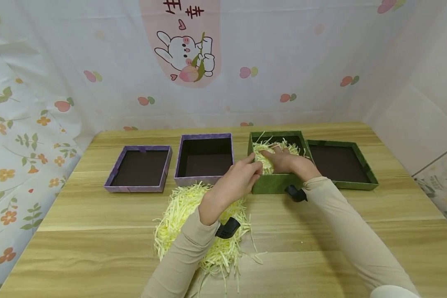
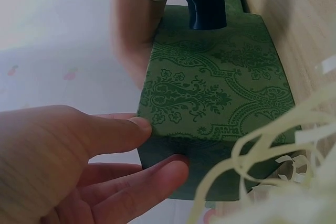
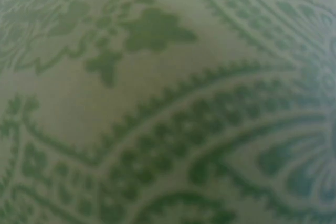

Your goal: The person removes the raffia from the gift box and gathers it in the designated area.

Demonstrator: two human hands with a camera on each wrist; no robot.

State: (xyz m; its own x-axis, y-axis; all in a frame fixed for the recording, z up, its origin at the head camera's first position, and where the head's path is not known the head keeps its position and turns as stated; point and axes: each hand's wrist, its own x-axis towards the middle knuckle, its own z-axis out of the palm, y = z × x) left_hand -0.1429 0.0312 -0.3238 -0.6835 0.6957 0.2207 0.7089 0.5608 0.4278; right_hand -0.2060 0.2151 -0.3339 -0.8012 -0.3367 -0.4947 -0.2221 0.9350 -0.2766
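Note:
A green patterned box (image 1: 272, 184) holds pale yellow shredded paper (image 1: 264, 163). My left hand (image 1: 235, 182) grips the box's left edge near the front corner; in the left wrist view its thumb (image 2: 128, 130) lies at the rim, with other fingers along the side. Reaching over the front wall, my right hand (image 1: 284, 160) presses onto the paper inside, its fingertips partly hidden among the strands. The right wrist view is filled by the box's green front wall (image 3: 157, 93). A big heap of the same shredded paper (image 1: 182, 207) lies under my left forearm.
Left of the green box stands a purple box (image 1: 199, 180) with a dark interior, and beyond it a purple lid (image 1: 134, 189). A green lid (image 1: 357, 185) lies inside-up at the right, against the green box. Loose strands (image 1: 257, 256) trail over the wooden table (image 1: 97, 248).

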